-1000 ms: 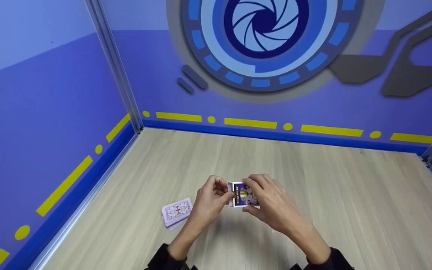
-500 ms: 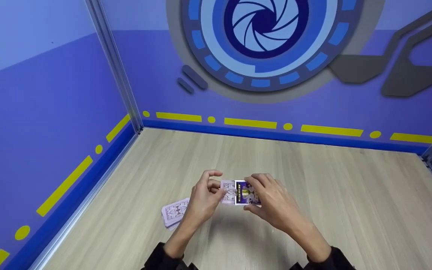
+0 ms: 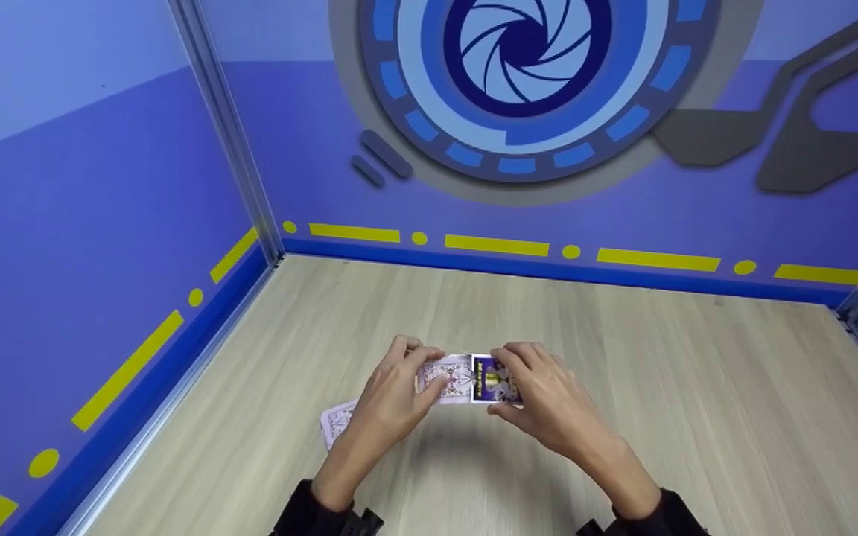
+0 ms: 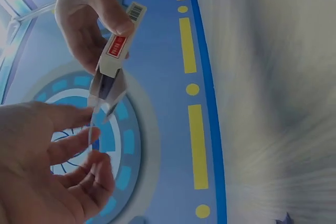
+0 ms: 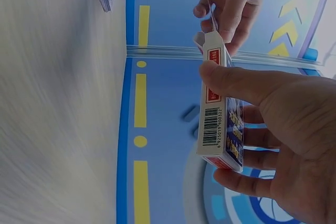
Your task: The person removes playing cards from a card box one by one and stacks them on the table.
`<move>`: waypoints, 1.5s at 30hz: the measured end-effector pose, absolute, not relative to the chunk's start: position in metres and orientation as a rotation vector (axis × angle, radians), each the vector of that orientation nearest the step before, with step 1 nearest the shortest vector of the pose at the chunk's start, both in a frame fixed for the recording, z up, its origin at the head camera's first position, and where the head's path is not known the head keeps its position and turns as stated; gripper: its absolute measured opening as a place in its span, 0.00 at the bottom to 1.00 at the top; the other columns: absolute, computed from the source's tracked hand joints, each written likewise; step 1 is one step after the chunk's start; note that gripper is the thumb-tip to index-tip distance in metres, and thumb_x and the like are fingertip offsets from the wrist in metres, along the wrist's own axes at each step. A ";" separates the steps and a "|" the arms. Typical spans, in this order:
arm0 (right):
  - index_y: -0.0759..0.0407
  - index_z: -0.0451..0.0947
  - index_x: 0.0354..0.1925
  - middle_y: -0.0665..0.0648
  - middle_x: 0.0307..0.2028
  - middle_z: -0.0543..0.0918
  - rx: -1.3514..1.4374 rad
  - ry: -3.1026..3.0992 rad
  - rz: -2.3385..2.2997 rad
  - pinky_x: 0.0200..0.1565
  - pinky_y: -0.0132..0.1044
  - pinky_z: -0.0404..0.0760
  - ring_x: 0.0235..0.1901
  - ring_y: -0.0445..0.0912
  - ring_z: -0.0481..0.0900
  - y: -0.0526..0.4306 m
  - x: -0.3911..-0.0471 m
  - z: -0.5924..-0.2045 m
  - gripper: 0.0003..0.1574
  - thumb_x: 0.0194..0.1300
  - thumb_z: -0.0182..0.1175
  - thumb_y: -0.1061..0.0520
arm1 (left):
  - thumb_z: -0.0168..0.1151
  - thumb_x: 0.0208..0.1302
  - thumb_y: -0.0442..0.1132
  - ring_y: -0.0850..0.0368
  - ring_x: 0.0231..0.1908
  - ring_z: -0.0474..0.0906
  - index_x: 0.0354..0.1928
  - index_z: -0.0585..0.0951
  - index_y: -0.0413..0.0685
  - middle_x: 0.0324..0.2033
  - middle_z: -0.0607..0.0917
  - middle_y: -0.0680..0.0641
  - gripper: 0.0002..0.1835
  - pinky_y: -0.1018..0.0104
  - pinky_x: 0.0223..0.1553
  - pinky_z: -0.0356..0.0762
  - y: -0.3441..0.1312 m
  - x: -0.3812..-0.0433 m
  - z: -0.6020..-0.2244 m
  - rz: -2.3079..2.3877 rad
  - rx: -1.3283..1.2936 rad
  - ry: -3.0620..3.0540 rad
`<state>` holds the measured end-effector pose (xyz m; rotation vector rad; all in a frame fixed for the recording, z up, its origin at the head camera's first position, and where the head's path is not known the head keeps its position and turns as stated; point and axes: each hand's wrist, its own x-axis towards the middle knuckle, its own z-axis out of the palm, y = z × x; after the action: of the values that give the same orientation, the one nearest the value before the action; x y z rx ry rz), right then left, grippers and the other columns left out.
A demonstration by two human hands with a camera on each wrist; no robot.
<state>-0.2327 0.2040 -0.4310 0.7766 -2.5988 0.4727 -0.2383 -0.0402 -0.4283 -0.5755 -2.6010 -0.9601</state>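
My right hand (image 3: 552, 394) grips a small card box (image 3: 490, 378) with a dark purple picture face, thumb along one edge and fingers on the other. The right wrist view shows the box's white side with a barcode (image 5: 212, 127). From its left end sticks a playing card (image 3: 453, 378) with a pale, ornate back. My left hand (image 3: 393, 391) pinches that card between thumb and fingers. In the left wrist view the card looks thin; whether there is more than one I cannot tell. Both hands are above the table.
A stack of playing cards (image 3: 337, 421) lies on the wooden table (image 3: 623, 357) at the left, partly hidden behind my left forearm. Blue printed walls (image 3: 474, 208) stand at the back and left, with a metal post (image 3: 232, 141) in the corner.
My left hand has moved left, drawing the card out of the box so that much more of its back shows. The right hand has barely moved. The left forearm now covers more of the stack.
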 end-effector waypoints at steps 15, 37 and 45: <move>0.57 0.77 0.63 0.57 0.57 0.80 0.808 -2.616 0.465 0.54 0.53 0.81 0.57 0.52 0.78 0.202 -0.232 -0.433 0.45 0.51 0.83 0.46 | 0.81 0.52 0.54 0.53 0.48 0.70 0.63 0.78 0.47 0.47 0.76 0.48 0.39 0.56 0.51 0.74 -0.035 -0.229 -0.425 -0.391 -0.766 -2.673; 0.62 0.76 0.63 0.60 0.57 0.81 0.650 -2.572 0.504 0.49 0.53 0.83 0.54 0.54 0.80 0.220 -0.238 -0.422 0.47 0.50 0.84 0.48 | 0.79 0.49 0.28 0.38 0.55 0.68 0.62 0.78 0.32 0.51 0.75 0.34 0.35 0.40 0.57 0.69 -0.123 -0.240 -0.400 -0.659 -0.215 -2.969; 0.61 0.77 0.63 0.60 0.55 0.81 0.652 -2.543 0.481 0.46 0.52 0.82 0.50 0.53 0.81 0.229 -0.239 -0.417 0.46 0.51 0.83 0.46 | 0.70 0.50 0.21 0.40 0.50 0.65 0.67 0.76 0.37 0.47 0.72 0.36 0.38 0.44 0.50 0.70 -0.138 -0.244 -0.404 -0.692 -0.142 -3.055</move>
<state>-0.2393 0.2285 -0.4168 0.6520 -2.5426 0.4808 -0.2441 -0.1375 -0.4036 -0.1425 -3.0548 -0.6922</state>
